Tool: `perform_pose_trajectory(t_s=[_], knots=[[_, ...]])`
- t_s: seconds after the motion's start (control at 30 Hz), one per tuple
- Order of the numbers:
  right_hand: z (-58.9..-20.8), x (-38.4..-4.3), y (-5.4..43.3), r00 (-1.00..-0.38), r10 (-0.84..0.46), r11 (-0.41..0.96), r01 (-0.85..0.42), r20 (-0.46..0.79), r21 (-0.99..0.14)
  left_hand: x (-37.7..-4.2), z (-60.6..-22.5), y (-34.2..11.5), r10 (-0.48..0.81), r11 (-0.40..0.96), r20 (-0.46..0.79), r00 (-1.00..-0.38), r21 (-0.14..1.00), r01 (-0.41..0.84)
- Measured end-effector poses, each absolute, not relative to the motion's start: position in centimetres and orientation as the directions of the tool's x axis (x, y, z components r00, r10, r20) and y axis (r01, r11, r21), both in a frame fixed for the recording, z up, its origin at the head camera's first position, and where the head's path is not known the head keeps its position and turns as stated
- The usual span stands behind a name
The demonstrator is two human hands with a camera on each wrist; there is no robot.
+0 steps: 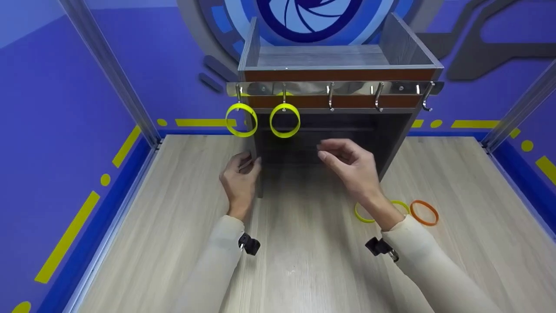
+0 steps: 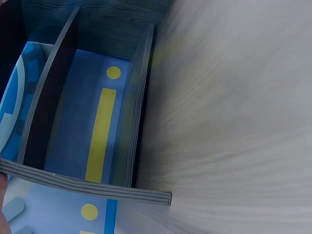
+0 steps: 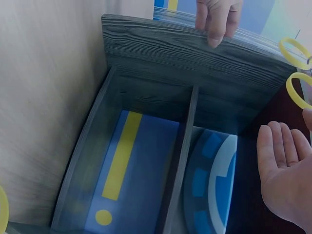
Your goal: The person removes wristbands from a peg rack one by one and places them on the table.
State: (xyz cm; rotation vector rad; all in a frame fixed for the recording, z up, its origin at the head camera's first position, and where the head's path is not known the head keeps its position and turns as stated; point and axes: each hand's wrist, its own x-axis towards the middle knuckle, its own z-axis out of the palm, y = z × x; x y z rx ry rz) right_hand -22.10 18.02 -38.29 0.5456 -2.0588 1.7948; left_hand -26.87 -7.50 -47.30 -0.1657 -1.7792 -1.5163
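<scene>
My left hand [image 1: 240, 178] grips the front edge of the left side panel [image 3: 161, 46] of a grey wooden shelf unit [image 1: 321, 56], thumb on the inner face and fingers outside. In front of the shelf's dark opening, my right hand [image 1: 352, 167] is raised with its fingers loosely bent and nothing between them. Above the hands, a yellow ring [image 1: 241, 134] hangs from the leftmost hook of a metal hook rail [image 1: 356, 88], and another yellow ring [image 1: 284, 135] from the hook beside it. The rail's three hooks further right hold no rings.
On the wooden table [image 1: 299, 269], yellow-green rings [image 1: 359, 216] lie partly hidden under my right forearm. An orange ring [image 1: 412, 211] lies just right of them. Blue-purple walls [image 1: 78, 108] and metal frame posts [image 1: 113, 69] enclose the table.
</scene>
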Motion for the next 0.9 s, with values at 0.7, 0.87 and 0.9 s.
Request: perform_pose_trajectory(t_s=[0.7, 0.87, 0.9], knots=[[-36.7, -23.9, 15.7, -0.892, -0.036, 0.057, -0.453, 0.451, -0.890, -27.0, -47.5, -7.2, -0.401, 0.273, 0.609, -0.685, 0.793, 0.545], [-36.0, -24.2, 15.1, -0.896, -0.042, 0.051, -0.443, 0.441, -0.895, -27.0, -47.3, -7.4, -0.389, 0.270, 0.600, -0.699, 0.799, 0.536], [-35.9, -24.3, 15.1, -0.897, -0.041, 0.051, -0.442, 0.440, -0.896, -27.0, -47.2, -7.4, -0.386, 0.273, 0.600, -0.700, 0.800, 0.535]])
